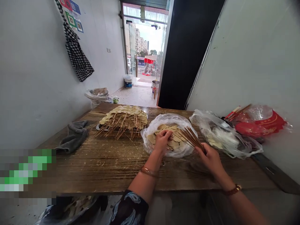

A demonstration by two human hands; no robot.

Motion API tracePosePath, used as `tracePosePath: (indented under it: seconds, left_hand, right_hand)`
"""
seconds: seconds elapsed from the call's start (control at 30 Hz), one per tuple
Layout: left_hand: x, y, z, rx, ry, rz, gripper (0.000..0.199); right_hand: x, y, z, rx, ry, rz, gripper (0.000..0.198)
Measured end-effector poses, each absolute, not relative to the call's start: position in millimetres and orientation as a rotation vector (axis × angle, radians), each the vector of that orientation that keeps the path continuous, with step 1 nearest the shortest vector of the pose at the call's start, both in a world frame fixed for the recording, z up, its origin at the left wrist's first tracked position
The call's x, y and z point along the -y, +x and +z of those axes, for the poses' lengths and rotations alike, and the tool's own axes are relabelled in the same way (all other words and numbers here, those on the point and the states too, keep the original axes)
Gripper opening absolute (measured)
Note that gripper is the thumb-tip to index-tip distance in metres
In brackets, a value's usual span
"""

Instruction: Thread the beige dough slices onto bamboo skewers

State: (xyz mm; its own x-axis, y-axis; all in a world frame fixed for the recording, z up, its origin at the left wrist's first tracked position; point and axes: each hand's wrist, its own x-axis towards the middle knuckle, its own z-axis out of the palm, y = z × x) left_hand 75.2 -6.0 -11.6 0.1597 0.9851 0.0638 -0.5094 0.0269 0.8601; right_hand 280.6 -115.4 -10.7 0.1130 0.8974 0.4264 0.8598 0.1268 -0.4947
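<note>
So I'm sitting at the wooden bench [105, 165] and my left hand [162, 139] is reaching into the clear plastic bag [152, 128] in the middle of the frame, fingers [167, 134] curling down over the pale round slices [173, 143] piled inside, touching the top ones; can't really tell whether I'm actually pinching one yet. My right hand [211, 157], just right of center, is gripping a bundle of bamboo skewers [191, 137], fingers closed tight around the near end while the sticks are fanning out up and left over the bag's rim. Left of the bag, toward upper center, a metal tray [98, 127] is carrying a heap of finished skewers [124, 120] with the slices threaded on, stick ends pointing toward me. A grey rag [73, 136] is lying at the bench's left edge. Over on the right there's a second crumpled clear bag [225, 137], and beyond it a red bag [260, 123] with chopsticks [236, 112] poking out. A checkered cloth [76, 54] is hanging on the wall in the upper left.
</note>
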Motion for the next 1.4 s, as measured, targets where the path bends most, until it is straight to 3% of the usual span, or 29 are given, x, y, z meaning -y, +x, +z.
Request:
tracePosePath:
  seconds: [0.33, 0.57, 0.73, 0.93, 1.17, 1.4]
  left_hand:
    - [-6, 55, -6, -0.737, 0.613, 1.529, 0.017]
    - [-4, 57, -4, -0.745, 0.689, 1.490, 0.021]
    - [-1, 61, -3, -0.737, 0.760, 1.435, 0.026]
    - [6, 66, -4, -0.705, 0.869, 1.312, 0.033]
    - [4, 66, -13, -0.772, 0.968, 1.277, 0.038]
    - [3, 61, -15, -1.183, 1.374, 1.426, 0.024]
  right_hand:
    - [127, 384, -42, 1.726, -2.149, -0.177, 0.036]
    - [111, 386, -54, 1.798, -1.924, -0.277, 0.033]
    - [113, 342, -20, 1.560, -1.630, -0.369, 0.028]
    - [84, 271, 10, 1.899, -1.396, -0.302, 0.029]
    - [50, 230, 0, 2.106, -1.310, 0.293, 0.033]
    - [20, 222, -16, 1.579, -1.230, 0.867, 0.034]
